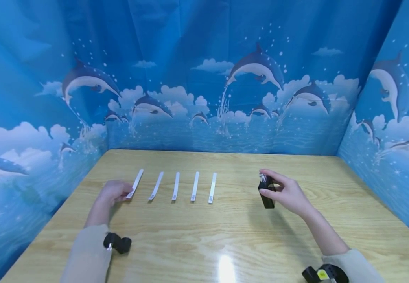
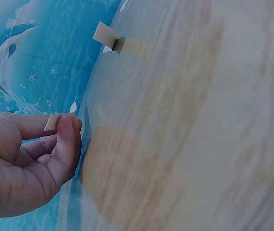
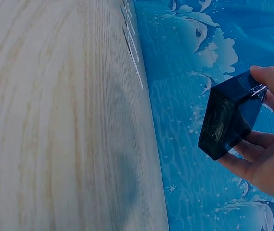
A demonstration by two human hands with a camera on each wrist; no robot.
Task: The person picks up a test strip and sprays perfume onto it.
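A row of several narrow white paper strips lies on the table, each with a small printed mark at its near end. My left hand [image 1: 112,191] pinches the near end of the leftmost strip [image 1: 138,180] between thumb and fingertips. In the left wrist view, the bent end of that strip [image 2: 51,122] sticks out of the pinch. On the right, my right hand [image 1: 291,195] holds a dark, angular perfume bottle [image 1: 268,202] with a silver neck. The right wrist view shows the bottle [image 3: 218,120] gripped between thumb and fingers, tilted, apparently above the table.
The other paper strips [image 1: 195,186] lie apart from one another, right of the left hand. The light wooden table [image 1: 190,243] ends at a blue dolphin-print curtain [image 1: 197,70] behind and at the sides. Black cameras sit on both wrists.
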